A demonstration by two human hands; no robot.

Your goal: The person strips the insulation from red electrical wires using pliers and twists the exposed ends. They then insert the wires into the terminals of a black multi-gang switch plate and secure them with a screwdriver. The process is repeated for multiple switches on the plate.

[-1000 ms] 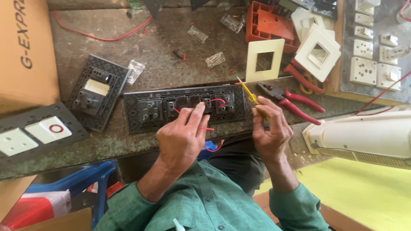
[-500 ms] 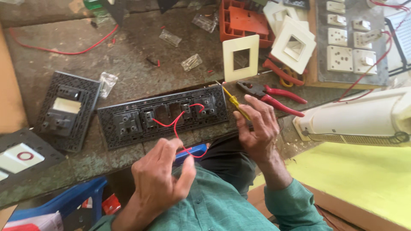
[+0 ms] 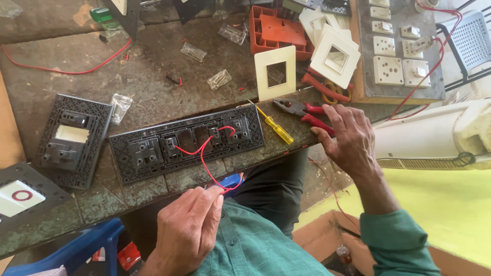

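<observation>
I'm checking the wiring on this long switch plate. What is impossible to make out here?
- Head view: the red wire end is hidden inside the left hand.
- The plier handles pass partly under the right hand.
- Terminals on the long switch plate are too small to read.

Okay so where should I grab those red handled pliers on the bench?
Probably by the two red handles, coming from the right hand side: the pliers lie flat with metal jaws pointing left toward the yellow screwdriver, and the handles reach the bench edge under that hand's fingertips.
</observation>
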